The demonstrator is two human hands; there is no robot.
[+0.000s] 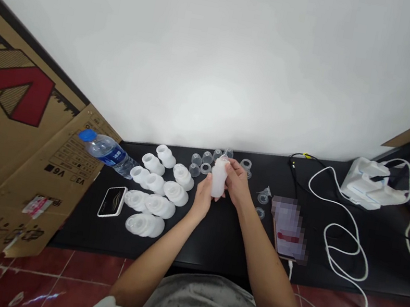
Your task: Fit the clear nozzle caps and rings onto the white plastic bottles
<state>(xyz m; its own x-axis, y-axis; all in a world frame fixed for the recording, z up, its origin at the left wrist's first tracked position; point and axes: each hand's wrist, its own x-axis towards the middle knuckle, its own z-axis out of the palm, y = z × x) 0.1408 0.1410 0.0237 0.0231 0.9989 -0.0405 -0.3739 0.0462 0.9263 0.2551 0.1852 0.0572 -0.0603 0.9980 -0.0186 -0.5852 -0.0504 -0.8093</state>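
Both my hands meet at the middle of the black table, holding a frosted white plastic bottle (218, 178) upright between them. My left hand (202, 196) grips its lower part from the near left. My right hand (235, 182) wraps its upper right side, and the fingers hide part of the top. Just behind the hands lie several small clear plastic cups (201, 163) and rings. To the left stands a group of white translucent funnel-shaped pump parts (148, 207).
Clear valve pieces (263, 195) lie right of my hands, beside a phone with a blurred screen (289, 229). Further right sits a white device (372, 185) with looped white cable. A water bottle (108, 151) and a small black-and-white box (112, 202) lie left, against flattened cardboard (12, 141). A white wall rises behind.
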